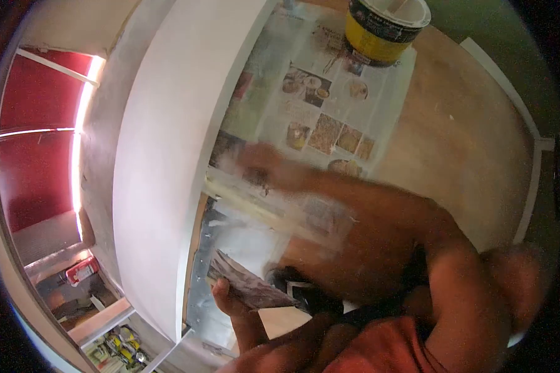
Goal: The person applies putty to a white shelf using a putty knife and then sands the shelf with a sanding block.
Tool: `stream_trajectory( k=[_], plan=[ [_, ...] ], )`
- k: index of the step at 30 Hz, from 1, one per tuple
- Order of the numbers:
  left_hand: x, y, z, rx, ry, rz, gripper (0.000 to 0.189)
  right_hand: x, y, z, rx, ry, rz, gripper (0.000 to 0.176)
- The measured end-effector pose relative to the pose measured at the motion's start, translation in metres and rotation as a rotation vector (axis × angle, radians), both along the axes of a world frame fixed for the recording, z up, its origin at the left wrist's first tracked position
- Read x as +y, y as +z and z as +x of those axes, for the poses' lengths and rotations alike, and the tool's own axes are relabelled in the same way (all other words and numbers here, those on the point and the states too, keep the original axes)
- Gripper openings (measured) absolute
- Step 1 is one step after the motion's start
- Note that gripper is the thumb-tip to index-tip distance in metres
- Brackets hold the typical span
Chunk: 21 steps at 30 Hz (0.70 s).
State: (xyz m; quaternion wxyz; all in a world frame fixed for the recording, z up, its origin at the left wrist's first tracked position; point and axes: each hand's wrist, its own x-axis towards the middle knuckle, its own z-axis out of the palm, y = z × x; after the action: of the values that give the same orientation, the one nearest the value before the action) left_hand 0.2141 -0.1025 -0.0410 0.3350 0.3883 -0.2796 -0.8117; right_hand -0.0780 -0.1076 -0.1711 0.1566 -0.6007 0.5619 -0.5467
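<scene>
My left hand (224, 298) grips a flat piece with a smeared grey-brown surface (249, 283), thumb on its edge. What the piece is made of cannot be made out. Reaching across from the right, my right hand (258, 165) is at the edge of a long white panel (162, 137). Motion blurs its fingers, so anything in them is hidden. Under that hand lies a printed sheet of newspaper (330, 102) with pictures on it.
A yellow and black tub (382, 37) with a white rim stands on the newspaper at the top. Bare brown board (454, 112) lies to the right. Beyond the panel are red panels (40, 124), a red container (82, 271) and a box of yellow-black items (121, 348).
</scene>
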Motion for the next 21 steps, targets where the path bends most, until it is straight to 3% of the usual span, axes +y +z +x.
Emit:
stream_trajectory(
  k=[1, 3, 4, 5, 7, 9, 10, 12, 13, 15, 17, 19, 21],
  plan=[
    [0.001, -0.011, 0.011, 0.038, 0.048, 0.059, 0.033, 0.010, 0.037, -0.037, -0.388, -0.090, 0.071, 0.044],
    [0.000, -0.009, 0.001, -0.019, 0.013, 0.057, 0.034, -0.020, 0.039, -0.114, -0.155, -0.585, 0.123, 0.047],
    [-0.001, -0.010, -0.006, -0.079, -0.033, 0.052, 0.035, -0.032, 0.045, -0.150, -0.167, -0.713, 0.032, 0.047],
    [-0.001, -0.012, -0.011, -0.074, -0.035, 0.055, 0.035, -0.056, 0.011, -0.211, -0.151, -0.788, -0.015, 0.048],
    [0.003, -0.017, -0.014, -0.264, 0.162, 0.192, 0.037, -0.072, 0.020, -0.272, 0.011, -0.872, -0.023, 0.063],
    [0.002, -0.020, -0.012, -0.261, 0.174, 0.236, 0.037, -0.130, -0.059, -0.374, 0.272, -1.145, 0.033, 0.041],
    [0.001, -0.020, -0.010, -0.257, 0.184, 0.276, 0.038, -0.127, -0.043, -0.371, 0.273, -1.141, 0.037, 0.041],
    [0.002, -0.027, 0.002, -0.252, 0.206, 0.296, 0.037, -0.108, 0.020, -0.339, -0.086, -0.829, -0.057, 0.047],
    [0.001, -0.031, 0.006, -0.247, 0.225, 0.308, 0.036, -0.108, 0.021, -0.322, -0.083, -0.826, -0.054, 0.047],
    [0.000, -0.030, 0.007, -0.216, 0.241, 0.340, 0.036, -0.119, 0.017, -0.285, -0.044, -0.827, -0.463, 0.042],
    [0.001, -0.027, 0.005, -0.194, 0.252, 0.370, 0.035, -0.118, -0.010, -0.237, 0.077, -0.952, -0.191, 0.055],
    [0.003, -0.022, -0.001, -0.361, 0.255, 0.248, 0.032, -0.109, -0.007, -0.172, -0.018, -0.857, -0.101, 0.057],
    [0.002, -0.018, -0.003, -0.264, 0.263, 0.261, 0.030, -0.104, 0.007, -0.108, -0.134, -0.786, -0.022, 0.060]
  ],
)
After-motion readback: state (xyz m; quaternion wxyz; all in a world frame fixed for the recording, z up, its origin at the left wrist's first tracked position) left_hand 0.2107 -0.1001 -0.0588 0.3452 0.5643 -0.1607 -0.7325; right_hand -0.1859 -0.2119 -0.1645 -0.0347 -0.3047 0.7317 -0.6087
